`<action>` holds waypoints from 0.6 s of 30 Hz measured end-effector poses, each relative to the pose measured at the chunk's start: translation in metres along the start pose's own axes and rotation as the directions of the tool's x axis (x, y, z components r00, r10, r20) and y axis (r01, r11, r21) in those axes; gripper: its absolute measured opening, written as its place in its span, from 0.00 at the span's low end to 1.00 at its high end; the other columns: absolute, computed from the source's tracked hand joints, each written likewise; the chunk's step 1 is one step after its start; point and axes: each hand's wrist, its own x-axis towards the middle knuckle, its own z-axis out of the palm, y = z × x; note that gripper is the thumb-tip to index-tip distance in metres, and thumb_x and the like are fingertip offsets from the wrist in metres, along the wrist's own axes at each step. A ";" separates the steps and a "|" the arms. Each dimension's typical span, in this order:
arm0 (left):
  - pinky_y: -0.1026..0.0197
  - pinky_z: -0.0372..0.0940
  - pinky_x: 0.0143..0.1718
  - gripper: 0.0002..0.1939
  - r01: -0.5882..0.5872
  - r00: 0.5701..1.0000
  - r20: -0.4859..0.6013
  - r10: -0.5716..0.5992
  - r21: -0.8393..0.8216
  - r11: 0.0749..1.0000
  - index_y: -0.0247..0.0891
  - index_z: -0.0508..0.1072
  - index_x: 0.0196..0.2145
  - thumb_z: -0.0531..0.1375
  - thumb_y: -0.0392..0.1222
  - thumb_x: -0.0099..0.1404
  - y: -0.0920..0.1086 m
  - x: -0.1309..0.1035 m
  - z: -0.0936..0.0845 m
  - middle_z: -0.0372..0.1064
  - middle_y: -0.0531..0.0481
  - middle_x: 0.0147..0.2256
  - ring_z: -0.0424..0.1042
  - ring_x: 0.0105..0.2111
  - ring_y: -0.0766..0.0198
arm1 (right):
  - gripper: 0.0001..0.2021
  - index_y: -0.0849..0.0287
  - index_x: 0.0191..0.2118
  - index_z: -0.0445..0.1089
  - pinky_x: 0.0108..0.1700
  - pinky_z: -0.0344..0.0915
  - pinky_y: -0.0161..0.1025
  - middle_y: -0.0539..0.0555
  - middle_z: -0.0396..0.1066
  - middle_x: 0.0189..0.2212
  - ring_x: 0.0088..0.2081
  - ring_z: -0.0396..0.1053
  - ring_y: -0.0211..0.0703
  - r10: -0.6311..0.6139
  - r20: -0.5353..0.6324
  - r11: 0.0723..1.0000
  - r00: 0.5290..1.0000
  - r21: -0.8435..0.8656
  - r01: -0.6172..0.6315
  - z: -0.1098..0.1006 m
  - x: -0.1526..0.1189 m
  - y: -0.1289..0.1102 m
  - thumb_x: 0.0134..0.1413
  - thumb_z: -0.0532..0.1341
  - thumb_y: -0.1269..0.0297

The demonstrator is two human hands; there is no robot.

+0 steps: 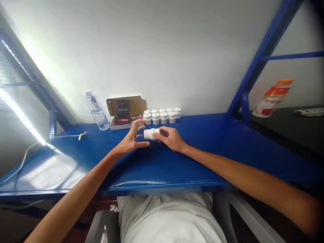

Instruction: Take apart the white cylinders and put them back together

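Centrally, my right hand point(172, 138) clasps a small white plastic cylinder point(149, 134) sideways over the glossy blue table point(152, 166), seemingly leaving its left end exposed; my left hand point(130, 142), fingers spread, holds nothing beside it.

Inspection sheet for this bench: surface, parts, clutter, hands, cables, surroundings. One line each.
Surface: blue table, glossy, bright reflection at left.
Parts: white jar held on its side; upright white jars in two rows near the wall.
Clutter: clear bottle; open cardboard box with dark device inside.
Hands: right hand grips the jar; left hand open around its other end, contact unclear.
Cables: thin pale cable, left side.
Surroundings: pale wall, blue frame.
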 end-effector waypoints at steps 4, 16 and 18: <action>0.53 0.68 0.47 0.35 0.096 0.994 -0.051 -0.095 0.013 0.995 0.42 0.60 0.62 0.63 0.60 0.64 -0.001 0.001 0.000 0.73 0.39 0.50 0.76 0.46 0.55 | 0.19 0.58 0.39 0.75 0.38 0.70 0.41 0.52 0.77 0.31 0.33 0.73 0.45 -0.013 -0.005 1.000 1.000 0.028 0.013 0.001 0.000 0.002 0.55 0.66 0.46; 0.60 0.66 0.40 0.26 0.156 0.987 -0.036 -0.154 0.053 0.986 0.38 0.68 0.49 0.62 0.62 0.64 0.000 0.003 0.005 0.75 0.47 0.38 0.76 0.39 0.59 | 0.18 0.58 0.41 0.76 0.39 0.70 0.40 0.51 0.78 0.33 0.34 0.74 0.45 -0.030 -0.004 0.999 1.000 0.013 0.030 -0.002 0.005 0.009 0.53 0.67 0.48; 0.60 0.66 0.38 0.26 0.182 0.983 -0.014 -0.181 0.074 0.981 0.36 0.70 0.44 0.59 0.64 0.66 -0.001 0.003 0.005 0.74 0.48 0.33 0.75 0.34 0.61 | 0.18 0.58 0.43 0.76 0.40 0.70 0.41 0.52 0.78 0.34 0.34 0.74 0.45 -0.045 0.009 0.999 0.999 -0.015 0.046 -0.002 0.004 0.008 0.53 0.68 0.49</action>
